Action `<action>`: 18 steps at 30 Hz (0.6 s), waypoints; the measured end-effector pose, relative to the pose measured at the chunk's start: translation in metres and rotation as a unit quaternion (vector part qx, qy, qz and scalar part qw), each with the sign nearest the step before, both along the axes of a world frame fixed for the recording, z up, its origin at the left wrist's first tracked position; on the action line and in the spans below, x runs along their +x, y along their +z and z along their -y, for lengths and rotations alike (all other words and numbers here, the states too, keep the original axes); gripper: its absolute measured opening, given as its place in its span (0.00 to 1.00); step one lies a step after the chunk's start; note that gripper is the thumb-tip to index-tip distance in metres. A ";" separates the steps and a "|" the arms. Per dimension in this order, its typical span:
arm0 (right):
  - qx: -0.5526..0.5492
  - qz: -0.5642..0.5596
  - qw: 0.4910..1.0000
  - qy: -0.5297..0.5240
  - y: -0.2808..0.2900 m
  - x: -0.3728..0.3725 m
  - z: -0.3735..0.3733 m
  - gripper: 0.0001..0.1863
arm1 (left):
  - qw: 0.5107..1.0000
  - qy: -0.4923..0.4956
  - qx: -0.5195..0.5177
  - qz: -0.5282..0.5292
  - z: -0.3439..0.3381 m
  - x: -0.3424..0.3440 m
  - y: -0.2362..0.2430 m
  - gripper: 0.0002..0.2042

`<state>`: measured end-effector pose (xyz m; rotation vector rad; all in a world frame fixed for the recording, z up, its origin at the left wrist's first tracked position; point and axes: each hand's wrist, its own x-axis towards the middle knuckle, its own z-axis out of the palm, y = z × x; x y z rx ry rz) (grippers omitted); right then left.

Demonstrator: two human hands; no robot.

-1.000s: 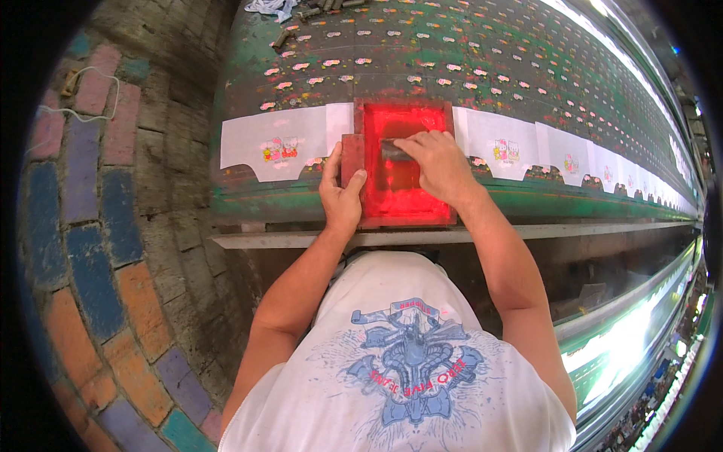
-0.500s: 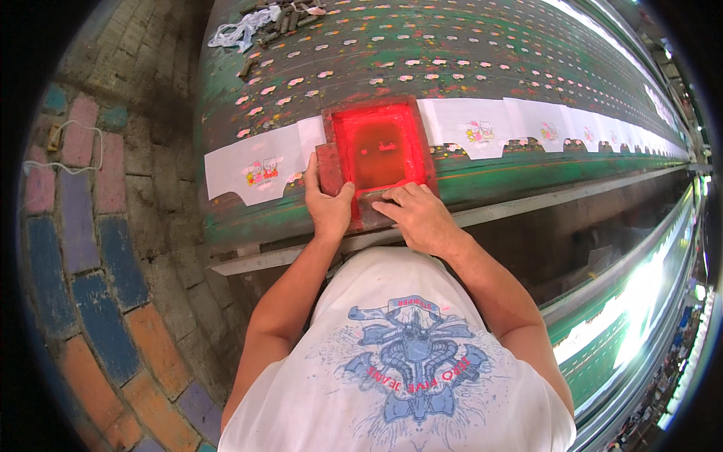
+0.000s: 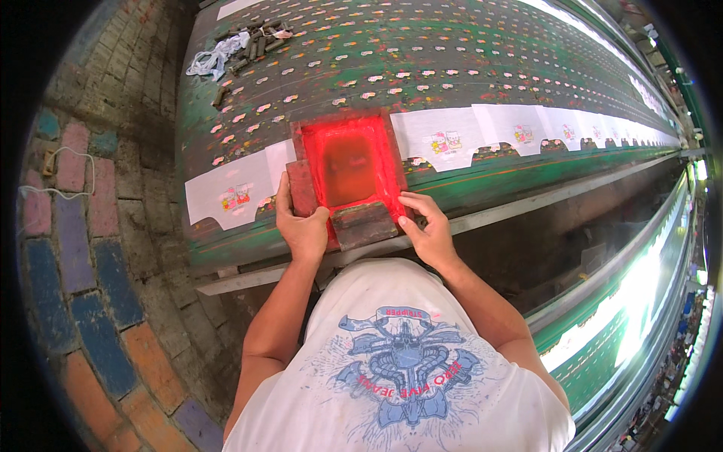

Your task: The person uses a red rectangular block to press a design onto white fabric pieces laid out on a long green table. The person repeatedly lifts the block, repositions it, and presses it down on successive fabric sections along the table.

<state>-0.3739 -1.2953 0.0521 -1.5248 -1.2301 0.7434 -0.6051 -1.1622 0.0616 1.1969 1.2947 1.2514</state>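
Red-smeared rectangular printing frame (image 3: 350,167) grasped from both sides

On my feed it sits over the long green-and-dark table (image 3: 467,178), between thin white notched sheets (image 3: 444,139). My bare left hand (image 3: 305,235), partly closed, grasps it by the dark-red flat block (image 3: 303,187) at its left; my bare right hand (image 3: 432,235), half curled, grips its near right corner. The dark flat blade (image 3: 365,224) rests across the near end. I judge this a frame-handling step; moving on calls for both hands together, without letting the blade slide.
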 end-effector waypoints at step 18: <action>0.006 -0.013 1.000 -0.018 -0.005 0.232 0.054 0.20 | 0.999 -0.002 -0.035 0.037 0.050 0.227 -0.023 0.50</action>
